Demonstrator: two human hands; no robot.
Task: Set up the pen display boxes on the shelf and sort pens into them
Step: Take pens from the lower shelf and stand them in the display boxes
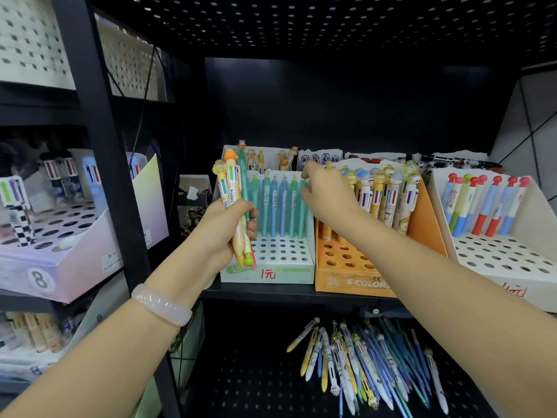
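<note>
**Pen sorting at a black display shelf, head view**

The left hand grips a small bunch of pens upright in front of the white display box, fingers curled round the barrels; the bunch includes two fat multicolour pens with cartoon tops and a slim green pen. A pale bangle sits on the left wrist. The right hand reaches to the upper right corner of the same box, its fingers bent at the tops of the green and blue pens standing in the back row; whether the fingertips pinch a pen cannot be told. The front rows of holes in this box hold nothing, and its front face bears a red handwritten price. Just beside it on the right stands an orange display box marked "6 COLORS", with cartoon-topped pens in its rear holes. Further right, a second white box holds red-capped pens. On the shelf below lies a loose heap of pens. A lilac box stands on the neighbouring shelf to the left
</note>
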